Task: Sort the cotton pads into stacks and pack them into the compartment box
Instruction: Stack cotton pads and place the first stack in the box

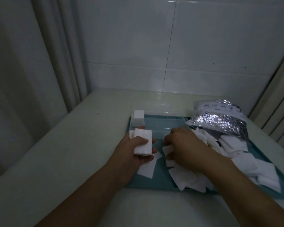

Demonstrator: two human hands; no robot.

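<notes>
Our left hand (134, 151) grips a stack of cotton pads (142, 141). Our right hand (183, 148) pinches a loose pad (168, 149) on the blue tray (147, 182).

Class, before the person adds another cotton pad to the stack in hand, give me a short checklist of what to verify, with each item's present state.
1. Stack of pads held firmly by the left hand: ok.
2. Stack edges aligned: not ok, slightly offset.
3. Right hand on the loose pads: ok.
4. Only one pad picked: cannot tell, fingers hidden.
5. Compartment box has free space: ok, one stack in its far left corner.
6. Foil bag clear of the box: not ok, it overlaps the right end.
</notes>
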